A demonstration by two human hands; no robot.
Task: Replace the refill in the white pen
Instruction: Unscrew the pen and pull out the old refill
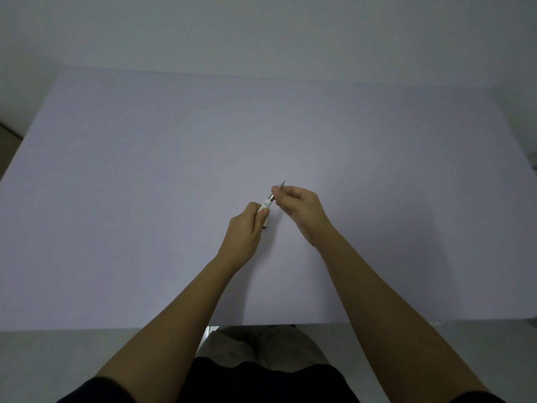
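The white pen (266, 204) is held in the air over the middle of the pale lilac table (145, 170), slanting up to the right. My left hand (247, 231) grips its white barrel at the lower end. My right hand (299, 207) pinches the metal tip section (278, 189), whose point sticks out past my fingers. A small dark part (264, 226) shows just below my left fingers; I cannot tell what it is. No separate refill is in sight.
The table's front edge (116, 330) runs close to my body, with my lap below it. A plain wall (261, 33) rises behind the far edge. The table's right edge (517, 158) lies at the far right.
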